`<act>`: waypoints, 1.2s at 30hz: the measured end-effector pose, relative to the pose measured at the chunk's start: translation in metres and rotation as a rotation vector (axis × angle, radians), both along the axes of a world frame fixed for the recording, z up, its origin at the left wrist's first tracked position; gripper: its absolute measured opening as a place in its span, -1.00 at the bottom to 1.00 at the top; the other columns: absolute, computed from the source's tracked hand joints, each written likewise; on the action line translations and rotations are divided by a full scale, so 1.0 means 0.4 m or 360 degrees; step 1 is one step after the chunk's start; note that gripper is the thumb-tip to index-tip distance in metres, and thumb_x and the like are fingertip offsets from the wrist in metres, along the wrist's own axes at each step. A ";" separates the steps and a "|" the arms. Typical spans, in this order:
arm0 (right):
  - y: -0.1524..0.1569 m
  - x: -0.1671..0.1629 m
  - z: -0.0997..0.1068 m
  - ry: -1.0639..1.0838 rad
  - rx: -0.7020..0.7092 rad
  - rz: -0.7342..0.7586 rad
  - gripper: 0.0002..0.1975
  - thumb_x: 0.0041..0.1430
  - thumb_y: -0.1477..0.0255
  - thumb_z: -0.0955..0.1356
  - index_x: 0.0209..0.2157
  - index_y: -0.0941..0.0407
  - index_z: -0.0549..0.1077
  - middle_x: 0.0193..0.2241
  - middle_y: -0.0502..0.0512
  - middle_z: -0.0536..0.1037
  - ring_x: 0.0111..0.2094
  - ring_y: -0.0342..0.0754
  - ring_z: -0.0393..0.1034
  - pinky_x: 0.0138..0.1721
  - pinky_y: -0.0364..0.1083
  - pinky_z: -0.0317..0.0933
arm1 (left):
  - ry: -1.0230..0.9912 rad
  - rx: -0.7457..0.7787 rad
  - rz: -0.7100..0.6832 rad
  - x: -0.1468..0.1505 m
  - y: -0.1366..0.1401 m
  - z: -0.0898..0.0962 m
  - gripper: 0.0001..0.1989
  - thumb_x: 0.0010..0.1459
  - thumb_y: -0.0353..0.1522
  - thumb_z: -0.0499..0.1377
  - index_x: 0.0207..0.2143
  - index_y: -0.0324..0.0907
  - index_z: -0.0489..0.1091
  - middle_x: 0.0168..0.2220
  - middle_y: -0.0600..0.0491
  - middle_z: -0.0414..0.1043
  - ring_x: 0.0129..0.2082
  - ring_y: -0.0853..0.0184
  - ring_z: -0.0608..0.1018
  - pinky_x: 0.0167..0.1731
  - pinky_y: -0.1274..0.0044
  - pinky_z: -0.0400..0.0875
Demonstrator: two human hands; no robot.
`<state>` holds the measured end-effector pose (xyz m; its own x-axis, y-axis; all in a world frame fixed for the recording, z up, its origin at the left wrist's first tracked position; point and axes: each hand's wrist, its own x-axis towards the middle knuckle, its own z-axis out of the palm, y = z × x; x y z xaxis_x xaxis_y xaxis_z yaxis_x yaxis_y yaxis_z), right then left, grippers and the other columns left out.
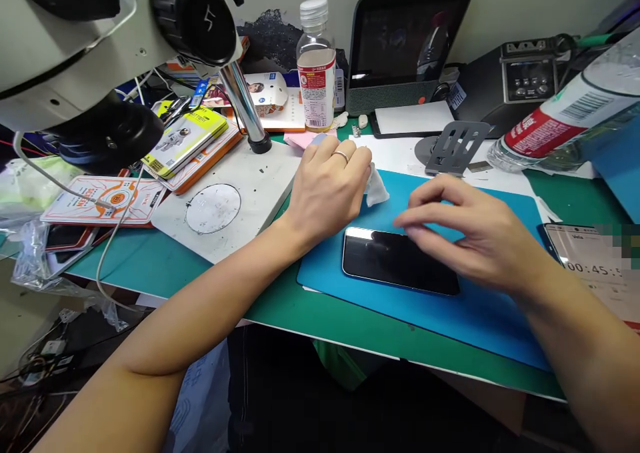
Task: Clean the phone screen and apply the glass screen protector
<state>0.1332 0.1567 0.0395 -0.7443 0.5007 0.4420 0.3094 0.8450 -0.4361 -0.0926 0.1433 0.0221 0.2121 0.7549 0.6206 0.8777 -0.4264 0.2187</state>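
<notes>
One dark phone (400, 263), glossy, pale glare at its left end, flat on one blue mat (490, 327). Beyond it: left hand (327, 183), fingers curled by one white wipe (377, 189), grip unclear. Over its far edge: right hand (465, 229), fingers bent, pinch unclear. Two bottles (316, 73) farther beyond.

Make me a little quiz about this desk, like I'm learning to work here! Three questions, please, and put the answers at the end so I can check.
1. True or false: the left hand has a ring on one finger.

2. Pick one. The bottle just left of the big standing screen is:
A) lying flat
B) standing upright
C) upside down

3. Fill in the missing word: the black phone closest to the right hand lies on a blue ____.

Key:
1. True
2. B
3. mat
</notes>
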 end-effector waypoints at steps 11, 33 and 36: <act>0.003 -0.006 0.001 -0.0317 -0.0096 0.0294 -0.80 0.31 0.43 0.35 -0.21 0.04 0.67 -0.20 0.20 0.54 -0.23 0.04 0.47 -0.25 0.00 0.39 | 0.0084 -0.0066 -0.0044 0.001 0.003 -0.015 -0.81 0.39 -0.41 0.00 -0.27 -0.16 0.36 -0.26 -0.11 0.49 -0.18 0.05 0.41 -0.16 0.28 0.20; 0.046 0.030 -0.042 0.0006 0.0095 -0.0368 -0.77 0.37 0.42 0.28 -0.20 0.08 0.60 -0.26 0.18 0.56 -0.20 0.08 0.46 -0.18 0.06 0.35 | -0.0234 -0.0270 -0.0233 -0.002 -0.015 0.012 -0.88 0.33 -0.35 0.08 -0.29 -0.13 0.38 -0.35 0.05 0.58 -0.38 0.29 0.56 -0.36 0.47 0.33; 0.047 0.031 -0.048 0.0016 0.0091 -0.0428 -0.75 0.38 0.39 0.28 -0.16 0.09 0.61 -0.24 0.20 0.57 -0.17 0.11 0.46 -0.14 0.08 0.35 | -0.0182 -0.0318 -0.0248 0.005 -0.037 0.034 -0.89 0.30 -0.36 0.11 -0.29 -0.13 0.41 -0.34 0.06 0.60 -0.38 0.29 0.57 -0.38 0.47 0.32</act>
